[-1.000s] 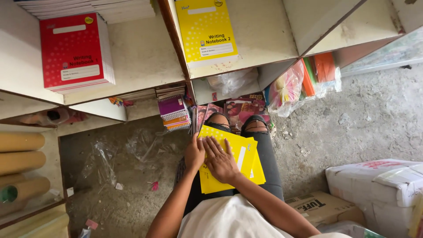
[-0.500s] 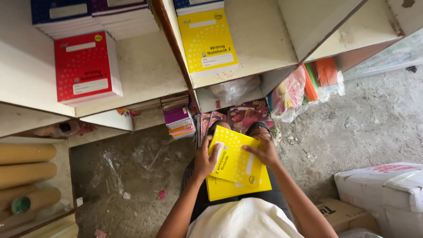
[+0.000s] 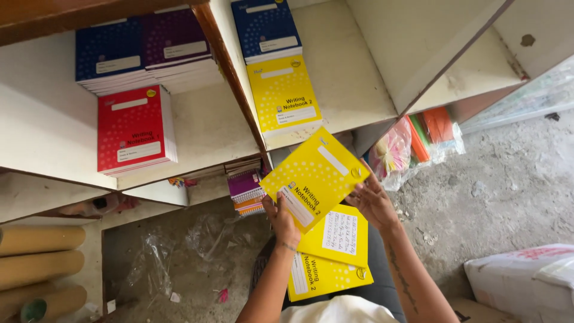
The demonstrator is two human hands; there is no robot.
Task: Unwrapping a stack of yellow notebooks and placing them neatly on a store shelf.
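A pale shelf (image 3: 209, 128) carries a stack of red notebooks (image 3: 134, 130), with stacks of blue notebooks (image 3: 110, 60) and purple notebooks (image 3: 176, 45) just behind it; past the brown divider (image 3: 230, 78), the next compartment (image 3: 353, 84) holds a stack of yellow notebooks (image 3: 284, 98) touching another blue stack (image 3: 266, 27). Below, a lower shelf bears small spiral pads (image 3: 245, 191) and a bag of coloured paper (image 3: 412, 143). The rough grey floor (image 3: 508, 179) carries crumpled clear plastic (image 3: 173, 245), cardboard rolls (image 3: 39, 263) and a white wrapped bundle (image 3: 526, 278).
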